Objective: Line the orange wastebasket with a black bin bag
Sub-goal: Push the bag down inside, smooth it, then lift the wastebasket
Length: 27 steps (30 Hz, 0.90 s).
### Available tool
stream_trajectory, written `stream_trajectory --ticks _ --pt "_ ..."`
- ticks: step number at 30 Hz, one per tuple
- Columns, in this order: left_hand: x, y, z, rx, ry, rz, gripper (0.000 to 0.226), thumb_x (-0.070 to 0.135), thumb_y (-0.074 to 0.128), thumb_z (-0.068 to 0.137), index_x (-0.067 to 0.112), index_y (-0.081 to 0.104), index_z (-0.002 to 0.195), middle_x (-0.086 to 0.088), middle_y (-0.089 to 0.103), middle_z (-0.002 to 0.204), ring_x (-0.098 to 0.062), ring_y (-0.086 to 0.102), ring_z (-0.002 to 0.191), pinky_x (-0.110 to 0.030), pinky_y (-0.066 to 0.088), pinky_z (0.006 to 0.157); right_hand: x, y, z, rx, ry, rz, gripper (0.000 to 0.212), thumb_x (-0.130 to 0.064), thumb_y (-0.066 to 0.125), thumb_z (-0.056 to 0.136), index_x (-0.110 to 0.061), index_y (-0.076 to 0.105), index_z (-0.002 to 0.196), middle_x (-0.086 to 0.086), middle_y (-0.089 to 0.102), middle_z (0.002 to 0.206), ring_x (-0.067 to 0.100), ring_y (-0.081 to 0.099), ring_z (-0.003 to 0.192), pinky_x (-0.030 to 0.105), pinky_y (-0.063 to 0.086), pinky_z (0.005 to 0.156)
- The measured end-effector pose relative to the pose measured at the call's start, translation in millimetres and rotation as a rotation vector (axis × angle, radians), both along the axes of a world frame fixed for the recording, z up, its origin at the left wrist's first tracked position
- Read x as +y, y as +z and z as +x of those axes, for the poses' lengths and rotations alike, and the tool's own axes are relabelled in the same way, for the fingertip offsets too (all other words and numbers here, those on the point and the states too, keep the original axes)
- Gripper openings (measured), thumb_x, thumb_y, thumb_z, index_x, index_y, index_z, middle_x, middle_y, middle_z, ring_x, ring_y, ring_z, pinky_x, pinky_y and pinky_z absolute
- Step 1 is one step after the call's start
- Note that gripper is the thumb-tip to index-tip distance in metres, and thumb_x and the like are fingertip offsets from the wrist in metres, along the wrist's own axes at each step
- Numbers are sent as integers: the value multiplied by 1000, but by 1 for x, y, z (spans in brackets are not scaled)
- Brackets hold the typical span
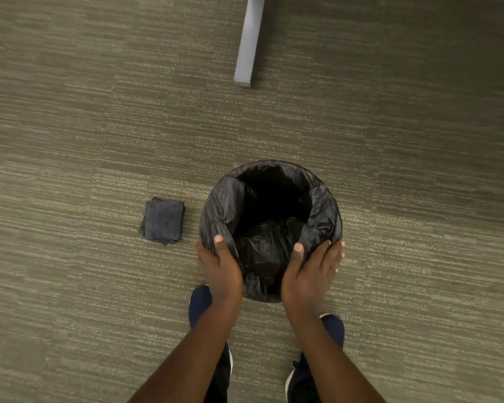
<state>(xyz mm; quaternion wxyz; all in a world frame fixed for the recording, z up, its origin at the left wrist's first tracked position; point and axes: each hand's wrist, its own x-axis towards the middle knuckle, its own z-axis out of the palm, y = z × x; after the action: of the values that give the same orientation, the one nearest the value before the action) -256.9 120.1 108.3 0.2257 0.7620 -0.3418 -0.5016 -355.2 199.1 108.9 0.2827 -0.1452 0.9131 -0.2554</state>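
A black bin bag (320,210) covers the round wastebasket on the carpet, folded over the whole rim and hanging down inside; no orange shows. My left hand (220,266) rests on the near-left rim, thumb inside the opening and fingers around the outside. My right hand (312,271) lies on the near-right rim, thumb inside and fingers spread flat over the bag's outer fold. Both hands press on the bag at the rim.
A folded stack of dark bin bags (163,221) lies on the carpet just left of the basket. A grey furniture leg (249,45) stands farther ahead. My two dark shoes (303,379) are directly below the basket.
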Motion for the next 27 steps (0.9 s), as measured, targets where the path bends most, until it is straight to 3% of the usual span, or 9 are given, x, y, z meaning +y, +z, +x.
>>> stream_trajectory --ticks 2,5,10,15,18,22,24,26,27 --pt "-7 -4 -4 77 159 80 64 53 34 105 9 43 151 -10 52 150 -27 51 134 -41 41 110 -7 -8 -1 39 -108 1 80 -57 23 102 -2 14 160 12 -6 171 29 -7 158 51 4 127" --pt "-15 -9 7 108 180 170 71 63 31 101 15 45 151 -10 52 151 -32 51 137 -47 40 115 -4 -17 -13 27 -218 -165 78 -57 26 101 -8 14 161 10 -1 172 25 -1 158 38 7 126" --pt "-23 -12 15 47 70 -35 75 68 32 96 16 42 149 2 52 146 -26 49 139 -39 40 110 8 -29 -23 13 -148 -208 87 -66 26 99 -9 4 162 9 5 171 21 6 158 33 10 126" --pt "-30 -21 9 -30 129 62 74 69 27 98 16 50 146 -12 56 147 -36 52 135 -46 41 110 0 -32 -41 -180 -427 -155 73 -62 27 101 -10 41 150 20 51 150 42 48 136 40 40 103" --pt "-36 -22 20 20 134 94 82 74 27 94 18 45 150 -11 53 150 -34 51 136 -46 41 111 2 -26 -63 -134 -475 -172 81 -68 25 99 -12 30 157 16 37 161 36 36 147 44 32 116" --pt "-33 -21 9 -63 -13 -123 74 70 31 94 17 49 142 -3 58 137 -29 54 131 -41 43 105 -19 -22 -58 45 -197 -184 79 -61 29 101 -7 27 158 15 33 164 30 31 151 40 27 121" --pt "-37 -26 4 -148 9 -111 66 61 30 101 11 56 135 -6 62 125 -36 57 125 -37 41 94 -27 -28 -58 51 -223 -129 69 -57 31 103 -7 43 149 18 51 150 37 48 138 43 42 105" --pt "-48 -30 10 -190 18 11 74 66 24 100 12 57 140 -15 62 138 -40 55 129 -41 41 101 -30 -31 -74 -38 -333 -85 69 -61 25 102 -10 58 134 21 64 131 43 59 121 43 44 89" --pt "-54 -30 17 -172 6 65 79 70 22 99 13 55 143 -17 59 143 -40 54 131 -43 41 105 -29 -31 -85 -73 -364 -62 72 -63 23 101 -10 59 133 21 64 132 44 59 121 46 45 93"
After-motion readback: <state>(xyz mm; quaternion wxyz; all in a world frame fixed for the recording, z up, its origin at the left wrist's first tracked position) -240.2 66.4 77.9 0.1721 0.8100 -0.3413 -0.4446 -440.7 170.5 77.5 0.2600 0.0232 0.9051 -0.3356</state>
